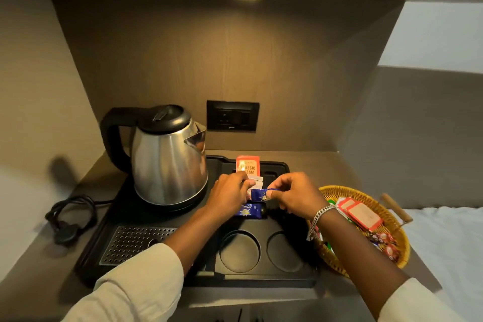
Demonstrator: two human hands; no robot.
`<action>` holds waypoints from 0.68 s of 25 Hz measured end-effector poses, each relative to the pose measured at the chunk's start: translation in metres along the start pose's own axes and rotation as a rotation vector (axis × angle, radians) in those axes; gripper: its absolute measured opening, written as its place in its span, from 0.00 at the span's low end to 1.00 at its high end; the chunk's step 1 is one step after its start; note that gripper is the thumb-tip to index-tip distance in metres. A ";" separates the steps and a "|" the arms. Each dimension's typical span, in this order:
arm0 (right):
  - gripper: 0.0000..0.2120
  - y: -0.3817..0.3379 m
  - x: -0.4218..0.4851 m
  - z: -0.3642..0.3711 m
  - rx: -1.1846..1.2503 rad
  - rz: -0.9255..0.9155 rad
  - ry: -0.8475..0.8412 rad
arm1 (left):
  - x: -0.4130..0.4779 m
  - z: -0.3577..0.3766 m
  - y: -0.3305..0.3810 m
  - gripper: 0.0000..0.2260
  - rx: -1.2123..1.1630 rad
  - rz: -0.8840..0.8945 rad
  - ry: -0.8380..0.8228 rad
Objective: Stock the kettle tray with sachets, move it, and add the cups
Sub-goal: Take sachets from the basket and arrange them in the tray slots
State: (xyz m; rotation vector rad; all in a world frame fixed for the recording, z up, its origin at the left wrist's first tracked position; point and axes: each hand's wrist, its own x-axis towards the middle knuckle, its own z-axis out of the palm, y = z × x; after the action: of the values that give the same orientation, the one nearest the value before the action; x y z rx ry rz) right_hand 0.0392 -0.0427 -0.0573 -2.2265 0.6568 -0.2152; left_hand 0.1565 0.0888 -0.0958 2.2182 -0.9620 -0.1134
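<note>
A blue sachet (257,194) is pinched between both hands, left hand (230,192) and right hand (295,195), right of the kettle (167,157), apparently for slotting into the tray (292,278) compartment. The cup wells (240,251) remain unfilled. The wicker basket (366,264) crowds the tray's right edge on the counter (326,165).

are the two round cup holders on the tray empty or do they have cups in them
Empty. Both round wells at the front of the black tray show only their bare dark floors; no cups are in view.
</note>
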 end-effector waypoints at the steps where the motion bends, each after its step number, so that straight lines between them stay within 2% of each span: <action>1: 0.03 0.001 0.000 0.004 -0.037 0.007 -0.017 | 0.000 -0.001 -0.003 0.11 -0.054 0.006 0.000; 6: 0.05 0.001 0.005 0.019 -0.106 0.015 -0.079 | -0.005 -0.010 -0.014 0.06 -0.228 0.037 0.177; 10: 0.07 0.002 0.009 0.036 -0.159 0.005 -0.112 | -0.010 -0.011 -0.014 0.07 -0.313 0.041 0.168; 13: 0.11 0.001 0.005 0.035 -0.228 -0.033 0.025 | -0.009 -0.010 -0.007 0.07 -0.359 0.015 0.201; 17: 0.05 0.007 -0.004 -0.001 -0.119 -0.024 0.266 | -0.004 -0.002 0.019 0.06 -0.432 0.013 0.170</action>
State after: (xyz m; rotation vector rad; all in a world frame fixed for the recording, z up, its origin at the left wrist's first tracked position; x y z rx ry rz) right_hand 0.0333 -0.0449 -0.0616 -2.3424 0.8027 -0.5031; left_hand 0.1425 0.0837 -0.0824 1.7933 -0.7743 -0.1122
